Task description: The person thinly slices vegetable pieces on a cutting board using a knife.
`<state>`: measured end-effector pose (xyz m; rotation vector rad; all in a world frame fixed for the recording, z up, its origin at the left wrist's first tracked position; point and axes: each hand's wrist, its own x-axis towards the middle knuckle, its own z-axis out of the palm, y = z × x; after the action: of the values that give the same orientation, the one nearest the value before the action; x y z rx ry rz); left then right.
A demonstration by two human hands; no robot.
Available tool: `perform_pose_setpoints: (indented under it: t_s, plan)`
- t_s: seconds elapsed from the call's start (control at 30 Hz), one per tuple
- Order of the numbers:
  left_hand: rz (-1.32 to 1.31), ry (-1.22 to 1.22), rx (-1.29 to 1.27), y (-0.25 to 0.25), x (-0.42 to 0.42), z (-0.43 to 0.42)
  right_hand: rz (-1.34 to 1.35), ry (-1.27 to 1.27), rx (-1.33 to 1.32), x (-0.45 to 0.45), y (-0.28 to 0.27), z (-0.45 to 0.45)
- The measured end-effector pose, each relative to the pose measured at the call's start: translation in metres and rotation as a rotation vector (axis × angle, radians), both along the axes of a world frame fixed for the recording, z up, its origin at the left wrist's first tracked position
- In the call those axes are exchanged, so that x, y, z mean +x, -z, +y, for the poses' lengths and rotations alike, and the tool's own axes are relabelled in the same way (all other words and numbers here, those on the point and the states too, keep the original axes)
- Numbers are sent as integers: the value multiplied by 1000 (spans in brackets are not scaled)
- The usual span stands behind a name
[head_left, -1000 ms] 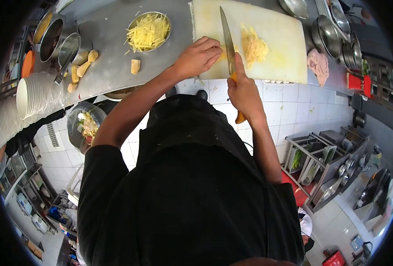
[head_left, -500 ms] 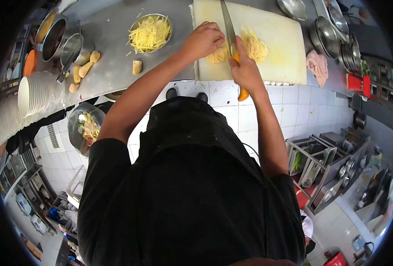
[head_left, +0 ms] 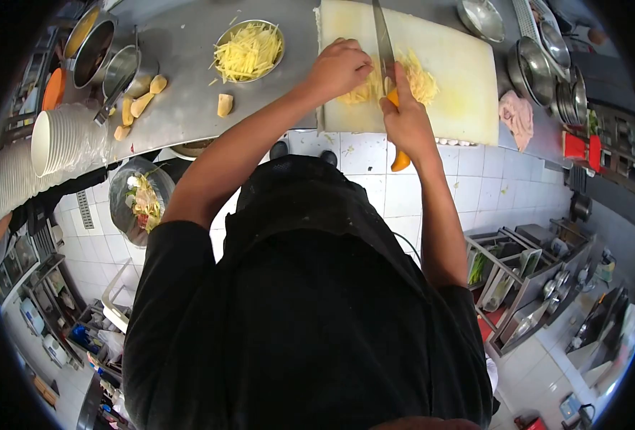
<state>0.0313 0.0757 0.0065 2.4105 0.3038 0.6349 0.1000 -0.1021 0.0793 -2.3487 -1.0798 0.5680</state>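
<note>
My right hand (head_left: 410, 120) is wrapped round the orange handle (head_left: 401, 160) of a long kitchen knife (head_left: 383, 34), its blade pointing away from me across the white cutting board (head_left: 464, 79). Left of the blade, my left hand (head_left: 342, 69) has its fingers curled down over pale yellow ginger slices (head_left: 360, 93), partly hidden by the hand. On the right side of the blade lies a heap of cut ginger shreds (head_left: 419, 79). A metal bowl (head_left: 282, 59) further left is heaped with ginger strips (head_left: 248, 51), and a peeled ginger chunk (head_left: 225, 105) sits below it.
More ginger knobs (head_left: 142, 104) lie at the left beside metal pots (head_left: 120, 68) and stacked white bowls (head_left: 53, 141). A pink cloth (head_left: 516, 118) and nested metal bowls (head_left: 531, 72) are to the right. An open bag of scraps (head_left: 141, 201) stands below the counter's edge.
The whole view has shifted slightly. Both hands and the knife are a little further right over the board, with the left fingers still curled beside the blade.
</note>
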Motion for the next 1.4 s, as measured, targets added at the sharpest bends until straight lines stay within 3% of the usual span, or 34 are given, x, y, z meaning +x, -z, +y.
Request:
perform_pose_setpoints:
  t_s: [0.17,0.47,0.8,0.97,1.1,1.4]
  plan:
    - [-118,125,20,-11,-49,-9,199,35,-118,-23,-31,-13]
    - [-44,306,110,-5,-49,-13,129,50,-190,-58,-37,-27]
    - [-24,310,184,-5,-50,-13,97,39,-173,-60,-24,-27]
    - [-56,290,152,1,-50,-16,68,15,-9,-21,19,7]
    - [-71,294,150,5,-48,-15,179,48,-49,-12,4,15]
    - [-95,269,101,5,-49,-19,118,67,-194,-64,-28,-26]
